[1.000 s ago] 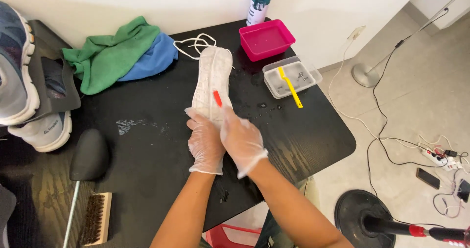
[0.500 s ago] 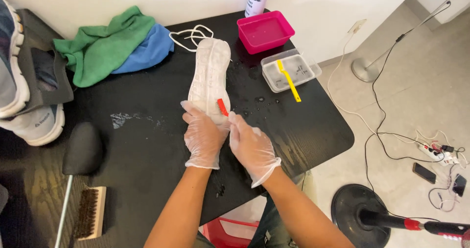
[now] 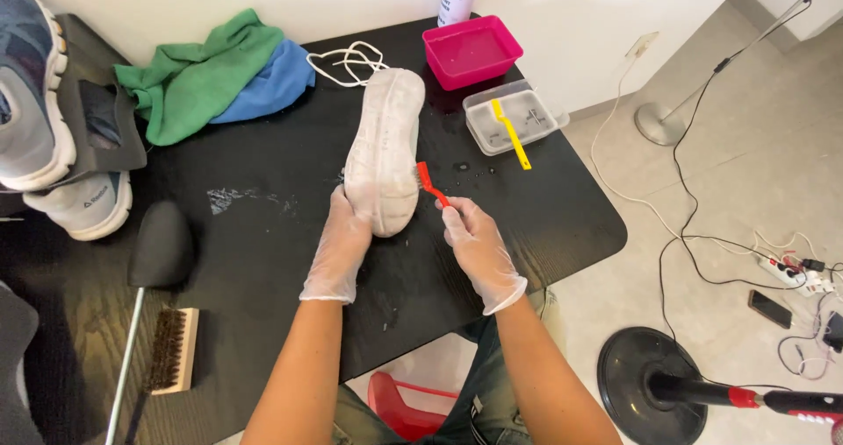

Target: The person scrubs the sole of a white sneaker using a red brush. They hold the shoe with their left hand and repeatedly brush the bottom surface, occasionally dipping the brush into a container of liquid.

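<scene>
**Gloved hands scrub the sole of a white sneaker with a small red brush**

You look down at a black table point(image 3: 527, 217). Your left hand point(image 3: 338, 247), in a thin clear glove, wraps its fingers around the near end of a white sneaker point(image 3: 384, 151), which lies sole up near the table's middle, pointing away from you. Your right hand point(image 3: 474, 247), also gloved, pinches the handle of a small red brush point(image 3: 428, 182), its head touching the right edge of the sole.

The sole looks pale and wet, with water droplets on the table just beside it, so the scrubbing seems well under way. Whether the far end of the sole is clean you cannot tell from here. White shoelaces point(image 3: 347, 61) lie loose beyond the toe, already out of the shoe.

Further back sit a pink tub point(image 3: 471, 50) and a clear tray point(image 3: 514, 120) holding a yellow brush point(image 3: 511, 133). Green and blue cloths point(image 3: 219, 76) are bunched at the back left. At the far left rest another sneaker point(image 3: 79, 208), a black shoe tree point(image 3: 162, 243) and a wooden bristle brush point(image 3: 173, 350), none of them touched.
</scene>
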